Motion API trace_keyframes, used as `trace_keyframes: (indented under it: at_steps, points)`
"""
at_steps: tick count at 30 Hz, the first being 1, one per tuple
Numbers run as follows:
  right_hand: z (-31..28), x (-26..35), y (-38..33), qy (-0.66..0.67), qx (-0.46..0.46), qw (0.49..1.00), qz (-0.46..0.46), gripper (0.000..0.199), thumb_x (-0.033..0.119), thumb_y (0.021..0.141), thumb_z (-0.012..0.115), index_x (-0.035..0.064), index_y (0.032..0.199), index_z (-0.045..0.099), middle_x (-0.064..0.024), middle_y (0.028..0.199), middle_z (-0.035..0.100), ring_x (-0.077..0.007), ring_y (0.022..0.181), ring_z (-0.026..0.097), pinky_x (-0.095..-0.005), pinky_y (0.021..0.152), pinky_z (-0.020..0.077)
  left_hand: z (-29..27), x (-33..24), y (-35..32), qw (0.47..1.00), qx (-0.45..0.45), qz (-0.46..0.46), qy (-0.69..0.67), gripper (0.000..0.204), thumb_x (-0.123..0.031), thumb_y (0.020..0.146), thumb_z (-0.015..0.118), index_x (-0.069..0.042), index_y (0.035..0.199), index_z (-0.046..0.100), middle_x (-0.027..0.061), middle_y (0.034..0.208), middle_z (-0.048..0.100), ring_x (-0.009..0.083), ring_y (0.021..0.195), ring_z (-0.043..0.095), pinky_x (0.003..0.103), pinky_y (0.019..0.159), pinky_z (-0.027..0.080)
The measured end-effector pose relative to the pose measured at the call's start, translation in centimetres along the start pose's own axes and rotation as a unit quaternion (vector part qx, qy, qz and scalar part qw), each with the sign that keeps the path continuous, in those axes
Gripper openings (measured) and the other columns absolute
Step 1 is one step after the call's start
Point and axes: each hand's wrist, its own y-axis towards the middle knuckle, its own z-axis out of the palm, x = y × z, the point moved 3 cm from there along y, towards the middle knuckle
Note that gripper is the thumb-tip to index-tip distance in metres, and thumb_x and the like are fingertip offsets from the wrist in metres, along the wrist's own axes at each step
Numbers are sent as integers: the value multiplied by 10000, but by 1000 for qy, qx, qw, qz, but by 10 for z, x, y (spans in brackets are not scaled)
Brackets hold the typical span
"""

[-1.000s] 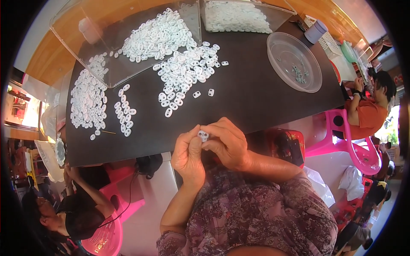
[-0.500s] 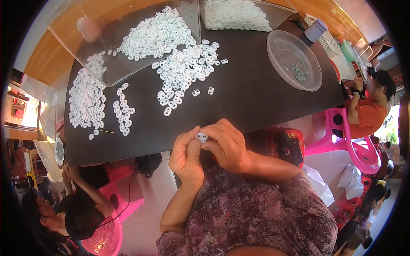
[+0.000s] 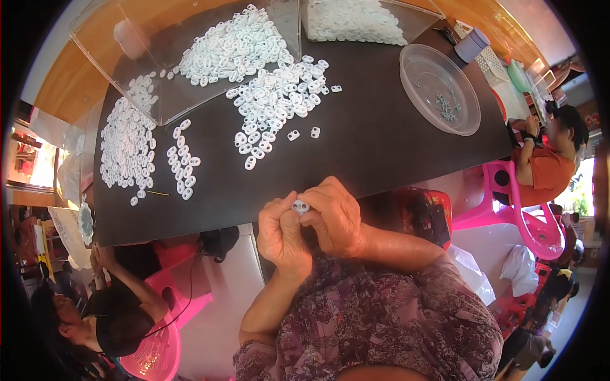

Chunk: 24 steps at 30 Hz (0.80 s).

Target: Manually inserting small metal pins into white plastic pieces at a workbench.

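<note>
Just off the near edge of the dark table [image 3: 356, 152], my left hand [image 3: 282, 236] and my right hand [image 3: 333, 216] meet and pinch one small white plastic piece with two holes [image 3: 300, 206]. Both thumbs and forefingers are closed on it, and they cover part of its rim. Beyond my hands lies a heap of similar white two-hole pieces [image 3: 270, 105], with two loose ones [image 3: 293, 135] in front of it. A short row of these pieces [image 3: 182, 162] and another heap [image 3: 126, 143] lie to the left.
A clear open box on its side [image 3: 162, 120] holds more pieces; another clear bin [image 3: 356, 22] stands behind. A round clear tray [image 3: 438, 120] with small greenish bits and a grey-lidded container [image 3: 471, 45] are at right. People sit at left [image 3: 114, 317] and right [image 3: 549, 159].
My hands stay joined around the white piece, which is turned slightly. My left hand has shifted a little to the right. The things on the table lie as before.
</note>
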Motion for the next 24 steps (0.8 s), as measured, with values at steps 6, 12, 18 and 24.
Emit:
trace_keyframes:
  at_steps: [6, 12, 18, 24]
  points:
    - [2, -1, 1, -9, -10, 1000, -12, 232, -48, 757, 607, -53, 980, 546, -127, 806, 558, -247, 616, 520, -324, 526, 430, 5, 1, -1, 1000, -14, 2, -9, 242, -198, 960, 516, 35, 1004, 564, -1, 818, 460, 71, 737, 423, 209, 651, 379]
    - [1, -3, 1, -24, -12, 999, -20, 235, -72, 732, 604, -47, 959, 551, -129, 802, 559, -255, 607, 522, -325, 516, 427, 6, 3, 3, 997, -8, 51, 62, 161, -92, 954, 484, 44, 999, 555, 38, 795, 488, 99, 693, 440, 232, 615, 386]
    - [-5, -8, 8, 8, -14, 1000, 19, 237, -22, 727, 638, -31, 957, 584, -129, 841, 603, -259, 631, 551, -340, 551, 450, 0, -3, 8, 992, 32, 8, 123, 211, 9, 925, 449, 50, 1082, 585, 93, 860, 572, 143, 703, 536, 255, 644, 451]
    - [-57, -44, 58, -140, 32, 988, -50, 142, 40, 726, 627, 30, 868, 631, -91, 836, 620, -264, 717, 591, -365, 640, 471, 9, -1, 25, 988, 29, -103, 115, 207, -19, 904, 537, 22, 1094, 607, 72, 805, 608, 128, 694, 568, 248, 616, 462]
